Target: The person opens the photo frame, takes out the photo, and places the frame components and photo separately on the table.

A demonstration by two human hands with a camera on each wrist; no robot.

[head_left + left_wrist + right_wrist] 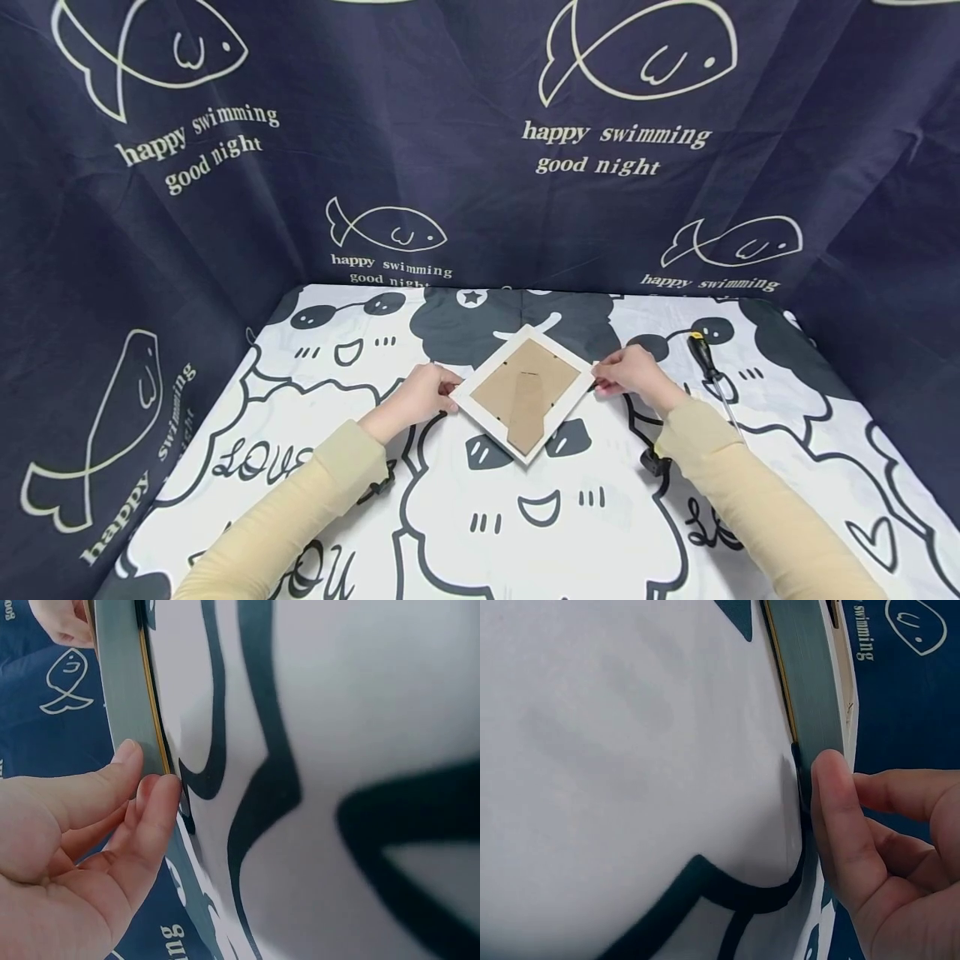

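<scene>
A picture frame [551, 375] lies back side up, turned like a diamond, with a white border and a brown backing board. Its support leg [527, 412] lies flat along the board. At the left corner my left hand [422, 392] pinches the border. My right hand [630, 373] holds the opposite corner. In the left wrist view, thumb and fingers of the left hand [90, 847] meet at the end of the frame's side rail [127, 690]. The right wrist view has the right hand's fingers [836, 799] against the pale rail [810, 682], close over the cloth.
A screwdriver [705, 357] with a black and yellow handle lies right of my right hand, its shaft toward my forearm. The table wears a white cloth [337, 417] with black cartoon prints. Dark blue fish-print curtains [480, 150] stand behind and at both sides.
</scene>
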